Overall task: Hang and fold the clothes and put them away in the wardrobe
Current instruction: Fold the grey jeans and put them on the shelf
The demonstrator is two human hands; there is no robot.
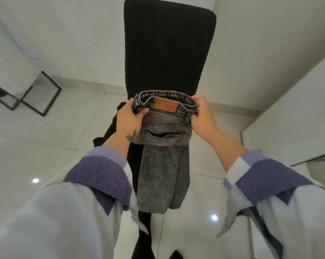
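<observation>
Grey jeans (162, 146), folded lengthwise, hang in the air in front of a black chair (169, 45). The left hand (129, 118) and right hand (202, 118) grip the waistband's two ends, fingers curled round it, forearms raised. Dark clothes (117, 126) lie behind on the chair, above the white floor (46, 137).

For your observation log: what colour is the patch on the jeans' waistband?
Tan brown patch on washed grey jeans; head view.

Black chair (169, 49) on glossy white tiled floor (46, 139).
</observation>
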